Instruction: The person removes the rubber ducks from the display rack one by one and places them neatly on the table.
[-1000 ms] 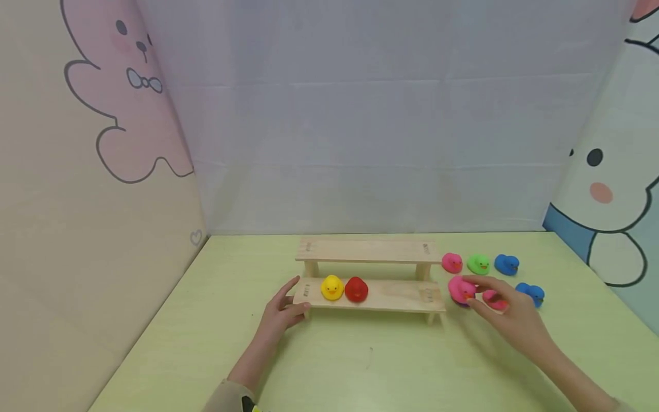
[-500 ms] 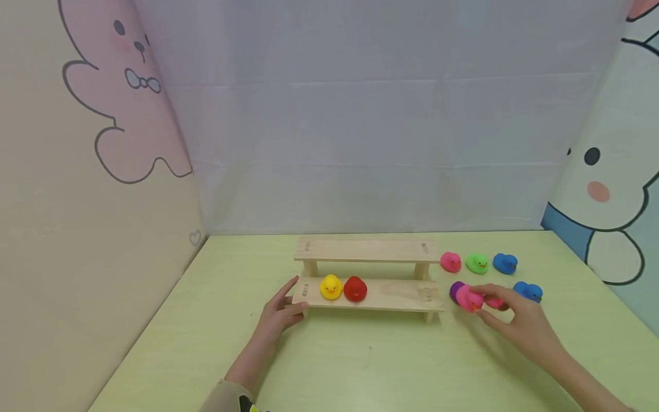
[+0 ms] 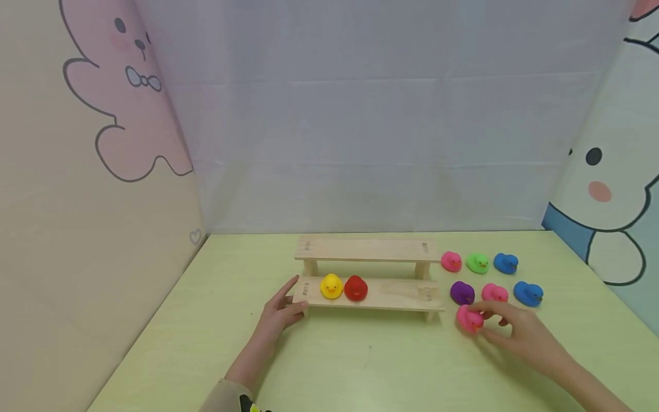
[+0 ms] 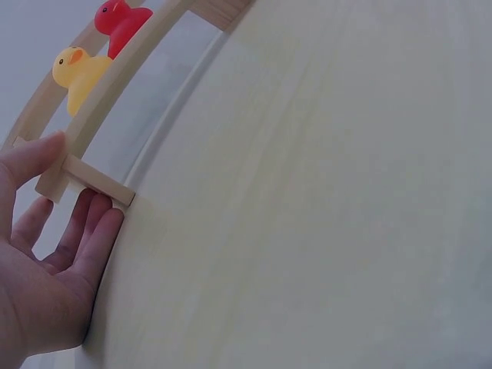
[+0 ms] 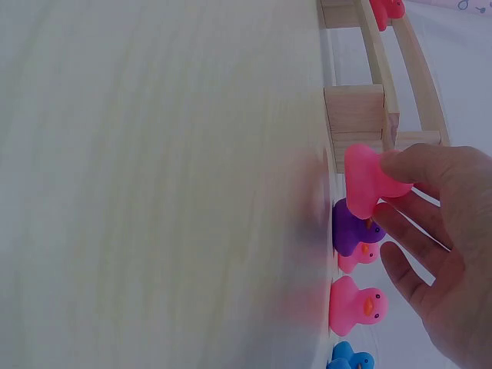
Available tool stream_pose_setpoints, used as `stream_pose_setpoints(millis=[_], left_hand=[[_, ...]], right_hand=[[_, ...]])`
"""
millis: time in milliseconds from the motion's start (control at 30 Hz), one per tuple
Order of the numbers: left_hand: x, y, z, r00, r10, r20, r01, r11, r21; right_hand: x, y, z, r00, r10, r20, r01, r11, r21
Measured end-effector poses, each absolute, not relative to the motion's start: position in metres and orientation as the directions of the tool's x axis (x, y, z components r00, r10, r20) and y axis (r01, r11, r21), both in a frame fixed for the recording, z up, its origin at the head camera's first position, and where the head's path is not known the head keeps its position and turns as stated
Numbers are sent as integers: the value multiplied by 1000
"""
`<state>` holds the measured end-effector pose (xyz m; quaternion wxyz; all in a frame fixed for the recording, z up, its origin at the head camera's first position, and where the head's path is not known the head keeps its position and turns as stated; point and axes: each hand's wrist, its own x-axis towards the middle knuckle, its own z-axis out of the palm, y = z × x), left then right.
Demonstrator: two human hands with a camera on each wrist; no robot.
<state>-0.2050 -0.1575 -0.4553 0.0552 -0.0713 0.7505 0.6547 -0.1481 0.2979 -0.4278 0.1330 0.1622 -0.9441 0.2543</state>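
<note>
My right hand [image 3: 520, 337] pinches a pink rubber duck [image 5: 365, 181] between thumb and fingers, just in front of a purple duck [image 3: 462, 293]. In the right wrist view, a gap shows between the held duck and the table surface. On the left, my left hand [image 3: 280, 312] holds the end of a two-step wooden shelf [image 3: 393, 294]. Its thumb lies at the board's edge, and the other fingers reach by the short leg [image 4: 100, 181]. A yellow duck [image 3: 332, 286] and a red duck [image 3: 356, 288] sit side by side on the lower step.
Right of the shelf stand more ducks in two rows: a pink one [image 3: 451, 261], a green one [image 3: 477, 263] and a blue one [image 3: 505, 263] behind, another pink one [image 3: 495, 292] and a second blue one [image 3: 528, 293] in front. A white cloth backdrop [image 3: 329, 143] closes off the table's far edge.
My right hand has drawn the pink duck toward me and slightly right, away from in front of the purple duck, which now shows fully. My left hand stays at the shelf.
</note>
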Motion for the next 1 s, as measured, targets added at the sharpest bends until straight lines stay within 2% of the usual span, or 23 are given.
stream_pose_setpoints(millis=[300,1000], left_hand=[[-206,-158,-457,-984,-36,-173,-177,132,975],[-202,-159,-453,-986,-22,-168,-170,130,977]], right_hand=[[-144,301,-430,-948,-260,181,-317,814,-487],[-146,312,-429,-954,-292,65,-284,812,-509]])
